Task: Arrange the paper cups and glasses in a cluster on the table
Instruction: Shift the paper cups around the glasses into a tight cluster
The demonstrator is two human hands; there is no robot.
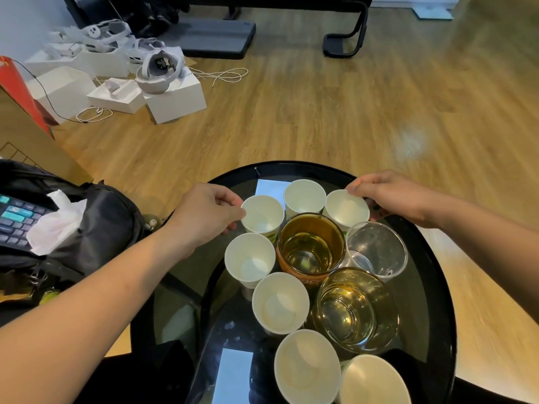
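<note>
Left hand (204,214) half-curled, thumb and fingertips pinching the rim of the far-left paper cup (262,214) from its outer side. Right hand (393,196) likewise curled, fingertips gripping the far rim of the far-right paper cup (346,206), the rest of the fingers wrapped behind it. Both forearms reaching in from the near corners of the view.

Seven white paper cups in all, upright and empty: three in a far row, with the middle cup (304,196) between the two held ones; a fourth cup (250,258) just near of the left-held one; a fifth cup (280,301) nearer still, touching or almost touching the fourth; then a sixth cup (307,365) and a seventh cup (376,380) at the near edge of the view. Three glasses: an amber glass (310,247) at the centre of the group, a clear glass (376,249) just right of it, and a yellow-tinted glass (354,310) near of both. All packed closely on a round dark glass table (431,287) with a black rim.

Left of the table, a black bag (96,228) carrying a keyboard (17,220) and a crumpled tissue (55,225), close beside the left forearm. Farther off on the wooden floor (320,112), white boxes (175,97) with VR headsets (159,68) and loose cables (221,75). A cardboard box (26,135) at the left edge.
</note>
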